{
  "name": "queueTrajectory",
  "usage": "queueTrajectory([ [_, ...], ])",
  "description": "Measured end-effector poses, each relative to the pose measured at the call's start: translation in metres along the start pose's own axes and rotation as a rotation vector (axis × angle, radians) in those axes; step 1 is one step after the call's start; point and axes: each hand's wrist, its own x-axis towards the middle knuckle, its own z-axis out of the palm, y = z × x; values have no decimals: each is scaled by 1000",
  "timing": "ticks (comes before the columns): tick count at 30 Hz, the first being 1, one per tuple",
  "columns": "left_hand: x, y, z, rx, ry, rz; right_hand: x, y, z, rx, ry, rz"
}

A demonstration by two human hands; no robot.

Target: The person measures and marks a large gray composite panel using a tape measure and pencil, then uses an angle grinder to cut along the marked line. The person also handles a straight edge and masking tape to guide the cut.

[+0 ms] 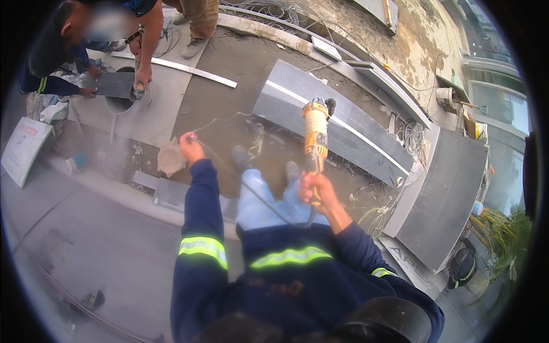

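Observation:
My right hand [319, 191] is wrapped round the rear handle of a yellow, dusty angle grinder [315, 128], held upright in front of me with its dark head away from me. A power cord [251, 188] runs from the grinder's rear end in a loop toward my left. My left hand [192, 147] is raised to the left, fingers closed on the cord. Beside that hand shows a crumpled beige piece [171, 158]; whether I touch it, I cannot tell. Beyond the grinder lies a long grey slab [286, 108] with a white stripe.
At the far left, two people work over a round opening [119, 103] with a grey piece in their hands. A white strip [177, 68] lies near them. Large dark slabs [446, 194] stand at the right, beside coiled cable [413, 136]. A white box [26, 150] is at the left.

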Motion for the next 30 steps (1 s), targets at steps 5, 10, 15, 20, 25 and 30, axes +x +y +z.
queueTrajectory([
  [5, 41, 165, 70, -79, -103, 223, -1, -17, 58, 49, -22, -60],
  [10, 61, 222, 115, -83, -285, 247, 4, -49, 72, 123, 35, -183],
  [15, 67, 258, 164, -61, -590, 346, 20, -69, 59, 341, 137, -370],
  [20, 125, 248, 213, 99, -832, 316, 72, -89, 60, 565, 253, -447],
  [25, 97, 317, 327, 240, -1235, 514, 95, -90, 78, 834, 282, -593],
  [30, 24, 422, 455, 278, -1465, 715, 100, -111, 127, 962, 347, -772],
])
